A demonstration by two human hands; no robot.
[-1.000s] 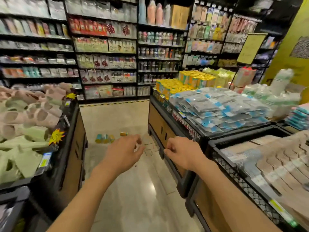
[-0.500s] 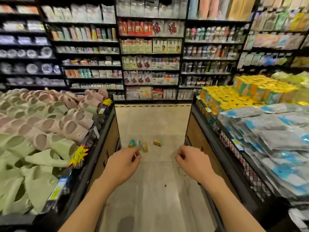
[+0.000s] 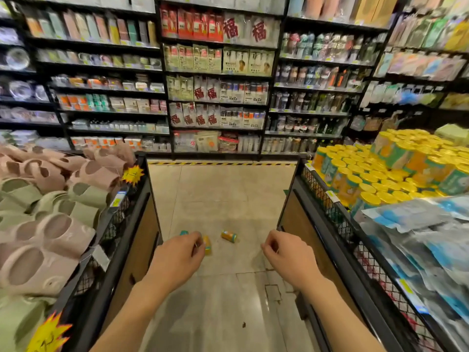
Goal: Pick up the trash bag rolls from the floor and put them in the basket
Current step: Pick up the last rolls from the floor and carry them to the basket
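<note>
In a shop aisle, I see both bare arms stretched forward above the tiled floor (image 3: 220,189), the left hand (image 3: 177,257) and right hand (image 3: 289,257) each loosely curled with fingers bent inward and grasping nothing. Three trash bag rolls lie on the floor ahead of the hands: an orange roll (image 3: 229,236) lies on its side in the open between the two hands, a second orange roll with a teal end (image 3: 207,246) shows just past the left hand's fingertips, and a teal roll (image 3: 183,232) peeks out above the left knuckles; whether the left fingers touch either one I cannot tell. The wire basket on the right (image 3: 330,212) holds stacked yellow-lidded rolls (image 3: 375,179) with flat blue-and-grey packets (image 3: 418,224) nearer the camera. The bin on the left (image 3: 121,217) is heaped with pink and green slippers (image 3: 50,199) and carries a yellow starburst price tag (image 3: 132,174). Stocked shelves (image 3: 218,80) close the aisle behind a striped floor line (image 3: 220,163)
</note>
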